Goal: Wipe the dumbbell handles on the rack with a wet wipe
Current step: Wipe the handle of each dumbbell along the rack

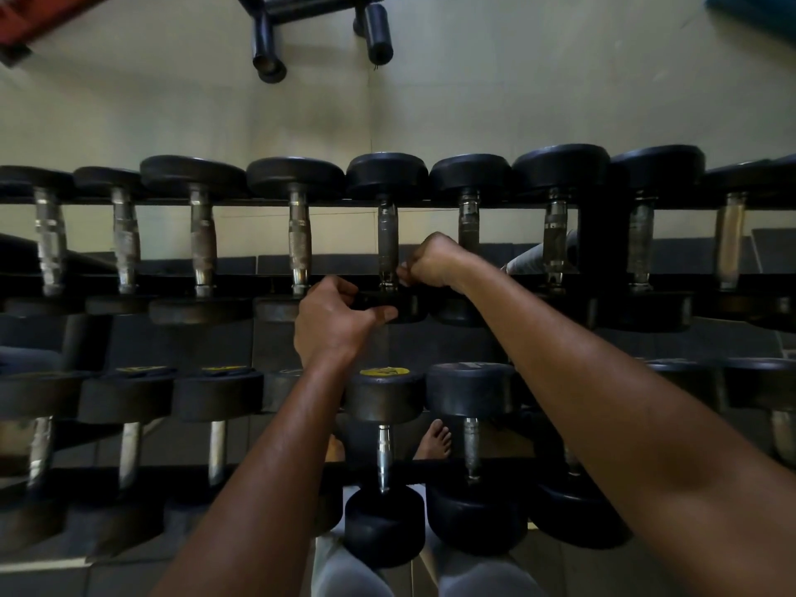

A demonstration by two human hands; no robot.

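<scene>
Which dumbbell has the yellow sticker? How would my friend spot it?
Find the dumbbell rack and look at its lower row. Right under the person's left hand sits the yellow-sticker dumbbell. Its bright yellow round label faces up, while the next one rightwards is plain black.

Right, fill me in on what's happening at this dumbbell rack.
A person stands over a two-tier dumbbell rack, both hands at one dumbbell in the upper row. The right hand is curled at the near end of its handle; no wipe is visible, so I cannot tell whether it holds one. The left hand has its fingers on the dumbbell's near head, apparently steadying it. More dumbbells fill the lower row.
</scene>
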